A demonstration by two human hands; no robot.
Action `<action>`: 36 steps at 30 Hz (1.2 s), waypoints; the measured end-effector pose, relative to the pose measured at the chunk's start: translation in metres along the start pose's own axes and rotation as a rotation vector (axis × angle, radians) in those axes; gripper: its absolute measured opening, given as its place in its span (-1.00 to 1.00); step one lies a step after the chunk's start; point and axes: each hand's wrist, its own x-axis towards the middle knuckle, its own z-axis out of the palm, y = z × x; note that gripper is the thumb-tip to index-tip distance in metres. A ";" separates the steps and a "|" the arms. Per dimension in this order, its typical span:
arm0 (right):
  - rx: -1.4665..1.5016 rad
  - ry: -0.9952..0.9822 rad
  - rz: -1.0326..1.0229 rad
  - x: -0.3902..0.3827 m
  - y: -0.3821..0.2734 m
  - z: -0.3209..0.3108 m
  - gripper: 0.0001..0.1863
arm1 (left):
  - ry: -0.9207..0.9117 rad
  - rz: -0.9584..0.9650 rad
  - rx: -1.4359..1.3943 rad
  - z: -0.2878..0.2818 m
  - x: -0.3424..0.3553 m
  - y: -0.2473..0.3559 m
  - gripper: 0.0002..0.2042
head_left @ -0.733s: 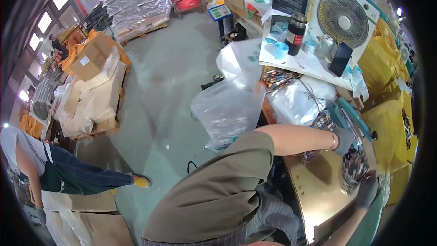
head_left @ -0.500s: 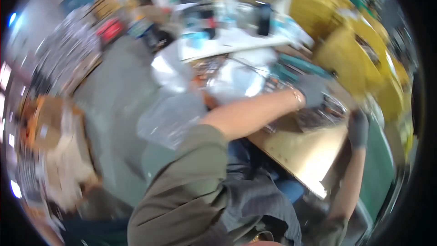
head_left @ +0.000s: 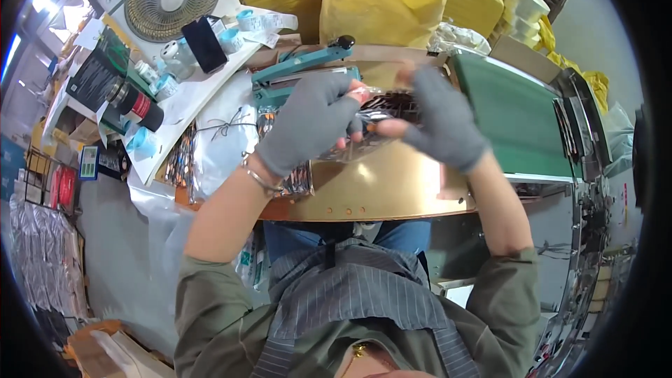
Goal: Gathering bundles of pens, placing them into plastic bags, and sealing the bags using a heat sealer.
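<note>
My left hand (head_left: 311,115), in a grey fingerless glove, grips the left end of a clear plastic bag (head_left: 374,140) packed with dark, slender pieces with orange bits. My gloved right hand (head_left: 437,119) is at the bag's right end, thumb near it and upper fingers blurred by motion. Both are over a brass-coloured worktop (head_left: 385,189). Behind them sits a teal bag sealer (head_left: 301,63); bundles of similar pieces (head_left: 182,154) lie at left.
A white shelf (head_left: 175,136) at left carries a fan (head_left: 171,0), black phone (head_left: 204,43), thermos (head_left: 136,103) and tape rolls. A green conveyor belt (head_left: 504,112) adjoins the worktop at right. Yellow sacks (head_left: 378,14) stand behind. Wrapped stacks (head_left: 45,259) are at far left.
My view has swung rightward to face the bench. Both hands and the bag have moved to the middle of the picture. The other person seen earlier at left is out of sight.
</note>
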 end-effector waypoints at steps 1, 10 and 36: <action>0.136 -0.108 0.065 -0.009 0.008 0.014 -0.59 | 0.013 0.017 -0.086 0.004 0.000 0.007 -0.77; 0.673 -0.256 0.437 0.046 0.042 0.105 -0.66 | -0.073 -0.112 -0.306 -0.037 0.025 -0.096 -0.51; -0.115 -0.167 0.581 0.079 0.145 0.295 -0.68 | 0.915 -0.199 0.169 -0.043 0.025 -0.258 -0.51</action>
